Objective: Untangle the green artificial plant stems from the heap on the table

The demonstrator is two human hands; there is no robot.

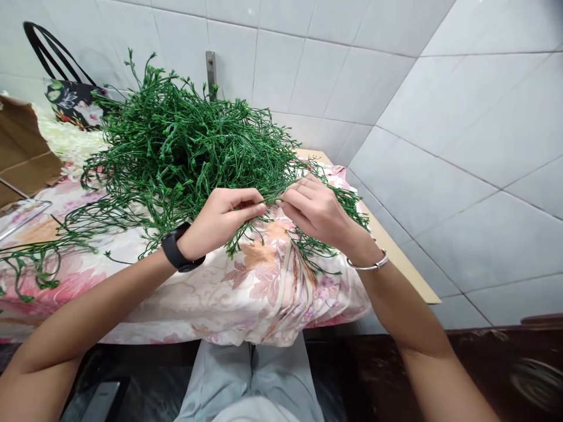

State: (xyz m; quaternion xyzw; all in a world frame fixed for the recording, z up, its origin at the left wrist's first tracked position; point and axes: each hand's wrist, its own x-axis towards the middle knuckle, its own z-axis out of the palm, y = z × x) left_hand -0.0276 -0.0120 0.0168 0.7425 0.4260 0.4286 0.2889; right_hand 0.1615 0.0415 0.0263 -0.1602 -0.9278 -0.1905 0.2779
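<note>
A large heap of green artificial plant stems (189,135) with small forked tips lies on a floral cloth (264,252). At the heap's front edge, my left hand (226,217) pinches a thin green stem between thumb and fingertips. Close to its right, my right hand (314,205) has its fingers curled at the same spot, closed round the stem; its fingertips are partly hidden. A few stems hang below both hands. Thin cords (297,275) in white and brown drape over the cloth under my right hand.
At the far left stand a dark floral bag (74,105) with black handles, pale flower petals (70,138) and a brown cardboard piece (26,146). A metal rod (26,220) lies near the left edge. White tiled walls (484,135) border the back and right.
</note>
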